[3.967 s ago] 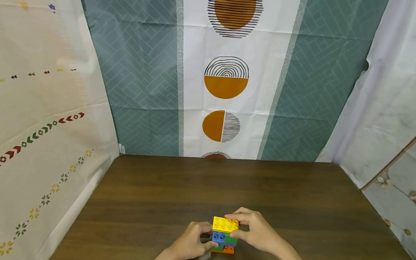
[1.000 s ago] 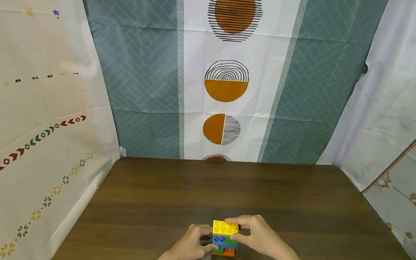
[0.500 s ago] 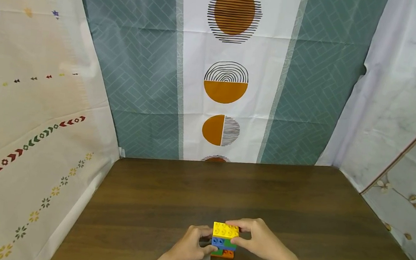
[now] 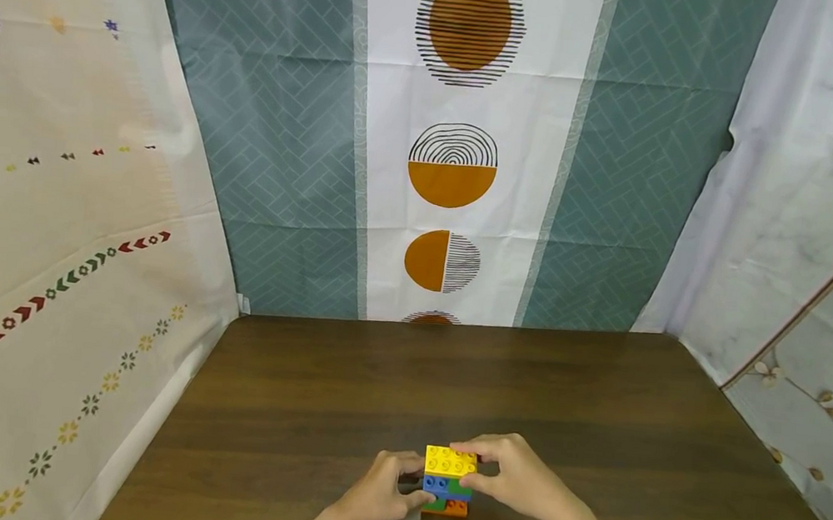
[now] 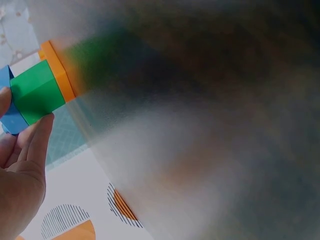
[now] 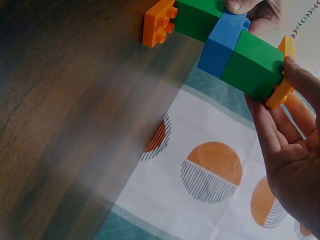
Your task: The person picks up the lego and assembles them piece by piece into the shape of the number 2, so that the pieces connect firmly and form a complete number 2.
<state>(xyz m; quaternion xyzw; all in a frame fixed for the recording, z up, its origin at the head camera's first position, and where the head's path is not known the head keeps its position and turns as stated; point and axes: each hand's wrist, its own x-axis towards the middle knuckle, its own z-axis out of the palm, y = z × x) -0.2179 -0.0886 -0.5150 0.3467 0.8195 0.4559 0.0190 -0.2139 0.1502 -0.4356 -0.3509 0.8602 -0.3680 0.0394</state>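
Note:
A small tower of toy building bricks stands upright on the dark wooden table (image 4: 312,401). At its foot is an orange brick (image 6: 159,24), under a lower green brick (image 5: 39,91). A blue brick (image 6: 221,44) lies across that, an upper green brick (image 6: 252,65) sits above its right part, and a thin yellow brick (image 4: 451,462) tops the tower. My left hand (image 4: 382,491) pinches the tower around the blue and lower green bricks. With thumb and fingers on opposite sides, my right hand (image 4: 520,475) grips the yellow brick at its right end.
Behind the table hangs a teal and white cloth (image 4: 451,213) with orange circles. A cream patterned cloth (image 4: 96,304) covers the left side, and a white floral cloth (image 4: 802,247) covers the right. In the left wrist view, the tabletop is blurred.
The head view has tilted slightly, so tower and hands appear a little lower than 4 seconds ago. Both hands keep their holds on the bricks.

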